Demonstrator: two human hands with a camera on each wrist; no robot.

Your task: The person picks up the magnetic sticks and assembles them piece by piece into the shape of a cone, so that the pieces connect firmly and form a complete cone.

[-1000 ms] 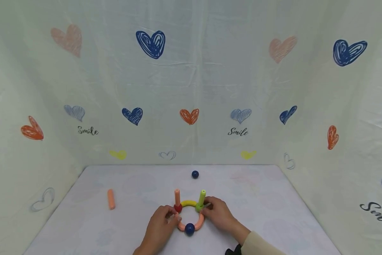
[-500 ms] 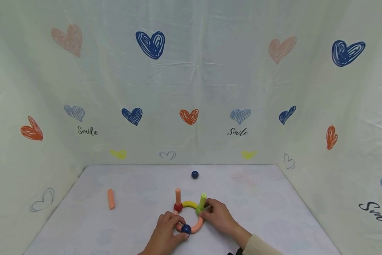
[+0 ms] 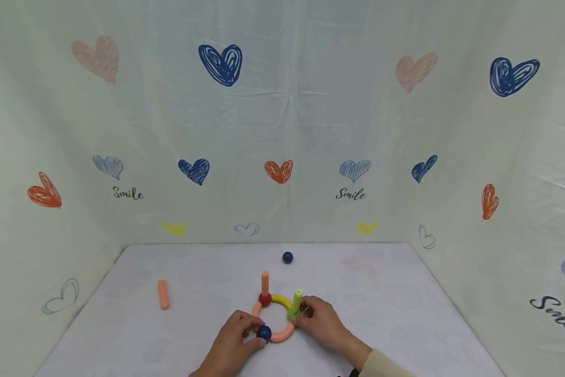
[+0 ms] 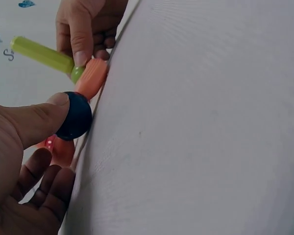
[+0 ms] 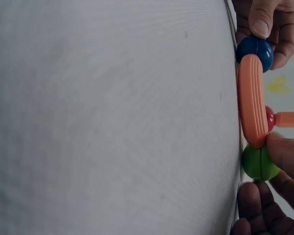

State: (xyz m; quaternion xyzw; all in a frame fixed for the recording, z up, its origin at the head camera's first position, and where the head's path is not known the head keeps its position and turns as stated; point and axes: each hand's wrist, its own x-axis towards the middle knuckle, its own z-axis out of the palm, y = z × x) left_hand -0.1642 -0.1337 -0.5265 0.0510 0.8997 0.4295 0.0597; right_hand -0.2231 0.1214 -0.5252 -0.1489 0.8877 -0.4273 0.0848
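A ring of curved rods and balls lies on the table in the head view. My left hand (image 3: 232, 343) pinches its dark blue ball (image 3: 264, 333) between thumb and fingers. At the ring's right side, my right hand (image 3: 324, 324) grips the green ball (image 3: 291, 315), from which a lime stick (image 3: 297, 300) rises, leaning slightly. A red ball (image 3: 265, 299) at the back carries an upright salmon stick (image 3: 265, 281). One yellow curved rod (image 3: 281, 299) joins red to green. The near salmon curved rod (image 5: 253, 100) runs from blue to green in the right wrist view.
A loose salmon stick (image 3: 163, 295) lies on the table to the left. Farther back rests a second dark blue ball (image 3: 288, 257). Behind and beside the white table (image 3: 381, 293) hangs a pale curtain (image 3: 310, 125) printed with hearts.
My left hand has shifted from the ring's left side onto its blue ball. The ring has turned clockwise: blue went left, green came nearer, red moved back. My right hand stays at the green ball.
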